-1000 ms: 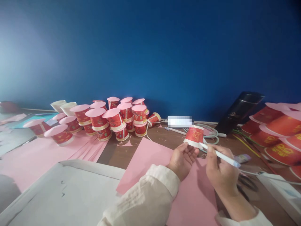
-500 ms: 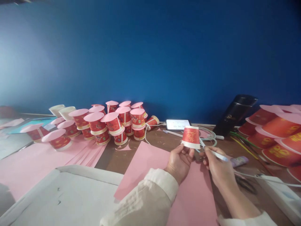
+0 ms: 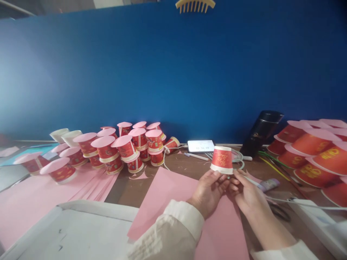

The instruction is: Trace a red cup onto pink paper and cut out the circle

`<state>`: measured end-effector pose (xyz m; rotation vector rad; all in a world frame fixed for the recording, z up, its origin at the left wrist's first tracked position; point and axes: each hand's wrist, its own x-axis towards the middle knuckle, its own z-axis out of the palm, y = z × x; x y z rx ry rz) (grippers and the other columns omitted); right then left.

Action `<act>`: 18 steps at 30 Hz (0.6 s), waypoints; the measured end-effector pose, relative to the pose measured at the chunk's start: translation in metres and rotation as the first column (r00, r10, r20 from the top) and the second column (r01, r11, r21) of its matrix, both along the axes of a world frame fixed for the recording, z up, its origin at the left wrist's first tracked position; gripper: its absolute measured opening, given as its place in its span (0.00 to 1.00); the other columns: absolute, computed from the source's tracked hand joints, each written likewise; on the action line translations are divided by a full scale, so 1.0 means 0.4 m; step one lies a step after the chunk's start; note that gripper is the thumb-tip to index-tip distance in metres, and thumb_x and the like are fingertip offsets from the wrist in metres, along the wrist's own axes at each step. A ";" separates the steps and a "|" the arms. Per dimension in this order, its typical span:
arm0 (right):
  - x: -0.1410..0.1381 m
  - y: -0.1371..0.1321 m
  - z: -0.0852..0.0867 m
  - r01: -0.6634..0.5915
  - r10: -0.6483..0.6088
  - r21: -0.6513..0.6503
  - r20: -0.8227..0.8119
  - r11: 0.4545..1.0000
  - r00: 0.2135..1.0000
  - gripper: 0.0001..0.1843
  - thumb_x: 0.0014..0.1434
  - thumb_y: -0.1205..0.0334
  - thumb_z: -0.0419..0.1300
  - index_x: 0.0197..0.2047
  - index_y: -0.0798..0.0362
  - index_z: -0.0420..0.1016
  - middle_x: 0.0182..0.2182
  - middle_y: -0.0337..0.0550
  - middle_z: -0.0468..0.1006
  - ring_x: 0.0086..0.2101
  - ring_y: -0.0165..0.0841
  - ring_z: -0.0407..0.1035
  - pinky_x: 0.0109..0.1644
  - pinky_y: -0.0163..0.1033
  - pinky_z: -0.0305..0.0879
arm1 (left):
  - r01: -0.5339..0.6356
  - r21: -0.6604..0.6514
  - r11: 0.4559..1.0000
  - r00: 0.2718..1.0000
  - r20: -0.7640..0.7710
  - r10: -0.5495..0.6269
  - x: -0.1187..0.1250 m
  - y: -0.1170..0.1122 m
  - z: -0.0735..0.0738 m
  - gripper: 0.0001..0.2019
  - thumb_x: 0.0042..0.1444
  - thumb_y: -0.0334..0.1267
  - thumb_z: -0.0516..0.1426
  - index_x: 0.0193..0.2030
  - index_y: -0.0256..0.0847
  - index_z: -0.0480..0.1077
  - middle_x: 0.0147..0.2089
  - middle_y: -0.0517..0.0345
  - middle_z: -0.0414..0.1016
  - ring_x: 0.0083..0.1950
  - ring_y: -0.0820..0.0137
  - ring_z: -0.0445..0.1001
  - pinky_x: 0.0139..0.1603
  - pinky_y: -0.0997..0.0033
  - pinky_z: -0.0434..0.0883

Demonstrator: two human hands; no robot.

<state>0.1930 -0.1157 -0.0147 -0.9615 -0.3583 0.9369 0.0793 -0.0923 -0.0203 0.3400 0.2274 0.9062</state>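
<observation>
Held up above the table is a red paper cup (image 3: 221, 159) with gold print, its narrow end up. My left hand (image 3: 208, 191) is closed on it, with thumb and fingertips at the pale lower edge. Close against the left fingers, my right hand (image 3: 249, 196) has its fingers closed just under the cup's right side. A slim white-and-blue pen (image 3: 254, 181) sticks out behind the right hand and seems held in it; its tip is hidden. Pink paper sheets (image 3: 168, 191) lie under both hands.
Red cups topped with pink discs (image 3: 103, 141) stand stacked at left; larger ones (image 3: 311, 144) at right. A lit phone (image 3: 200, 146), another pen (image 3: 196, 156), a black flask (image 3: 261, 131), a purple-labelled tube (image 3: 269, 185), a power strip (image 3: 320, 225) and a white tray (image 3: 94, 231) surround the hands.
The right hand has moved in against the left fingers under the cup. The pen's tip, visible beside the cup before, is now out of sight. My view has tilted slightly.
</observation>
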 end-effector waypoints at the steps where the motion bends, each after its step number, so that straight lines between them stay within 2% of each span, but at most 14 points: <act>1: 0.000 0.000 -0.002 0.005 -0.005 0.006 0.000 1.000 1.000 0.28 0.32 0.61 0.76 0.33 0.52 0.64 0.19 0.27 0.63 0.18 0.20 0.59 0.16 0.24 0.56 | 0.011 0.050 0.999 1.000 -0.021 -0.010 0.000 -0.003 0.000 0.12 0.50 0.35 0.67 0.40 0.34 0.75 0.35 0.54 0.75 0.37 0.72 0.75 0.47 0.72 0.72; 4: -0.002 0.002 -0.011 0.015 -0.015 0.007 0.020 1.000 1.000 0.27 0.35 0.59 0.76 0.33 0.51 0.64 0.19 0.27 0.64 0.18 0.21 0.60 0.16 0.25 0.57 | 0.027 0.124 0.992 0.996 -0.091 -0.016 0.004 -0.004 -0.009 0.15 0.49 0.37 0.68 0.42 0.33 0.76 0.36 0.52 0.76 0.35 0.72 0.76 0.44 0.73 0.70; 9: -0.006 0.004 -0.032 0.035 -0.031 -0.032 0.096 0.999 0.995 0.23 0.41 0.56 0.74 0.38 0.51 0.69 0.19 0.29 0.67 0.18 0.23 0.61 0.18 0.25 0.58 | -0.018 0.047 0.999 0.988 -0.155 0.025 0.008 0.007 -0.024 0.12 0.48 0.38 0.68 0.34 0.33 0.73 0.31 0.55 0.74 0.31 0.76 0.74 0.33 0.79 0.67; 12: 0.007 0.001 -0.040 0.144 -0.118 -0.083 0.265 0.986 0.957 0.23 0.48 0.55 0.71 0.45 0.52 0.73 0.24 0.35 0.74 0.20 0.25 0.64 0.18 0.27 0.60 | -0.034 0.002 0.999 0.987 -0.155 0.034 0.009 0.014 -0.027 0.12 0.48 0.37 0.69 0.33 0.33 0.72 0.32 0.54 0.75 0.31 0.76 0.74 0.29 0.80 0.65; 14: 0.022 -0.006 -0.037 0.244 -0.178 -0.086 0.464 0.966 0.868 0.25 0.55 0.51 0.66 0.53 0.53 0.73 0.27 0.39 0.76 0.20 0.28 0.65 0.18 0.30 0.61 | -0.076 -0.026 0.997 0.985 -0.155 0.071 0.009 0.018 -0.029 0.12 0.48 0.37 0.68 0.33 0.33 0.72 0.33 0.53 0.76 0.32 0.76 0.75 0.31 0.80 0.67; 15: 0.030 -0.010 -0.033 0.284 -0.194 -0.074 0.568 0.956 0.800 0.26 0.59 0.49 0.62 0.56 0.54 0.72 0.26 0.40 0.76 0.20 0.28 0.65 0.18 0.32 0.61 | -0.096 -0.035 0.995 0.983 -0.159 0.089 0.009 0.019 -0.029 0.11 0.48 0.36 0.68 0.33 0.33 0.73 0.33 0.53 0.77 0.33 0.76 0.75 0.34 0.80 0.69; 17: 0.038 -0.022 -0.021 0.347 -0.219 -0.010 0.760 0.938 0.612 0.27 0.64 0.47 0.55 0.60 0.54 0.71 0.23 0.39 0.73 0.19 0.29 0.64 0.21 0.35 0.63 | -0.114 -0.041 0.993 0.980 -0.168 0.105 0.008 0.020 -0.030 0.11 0.49 0.37 0.68 0.34 0.33 0.73 0.33 0.53 0.77 0.33 0.76 0.75 0.38 0.79 0.70; 18: 0.038 -0.028 -0.014 0.375 -0.240 0.049 0.843 0.926 0.482 0.26 0.66 0.47 0.53 0.59 0.53 0.72 0.23 0.39 0.73 0.20 0.30 0.65 0.24 0.36 0.65 | -0.110 -0.042 0.993 0.979 -0.176 0.101 0.007 0.020 -0.029 0.11 0.49 0.37 0.68 0.35 0.33 0.74 0.33 0.53 0.77 0.33 0.76 0.75 0.39 0.78 0.71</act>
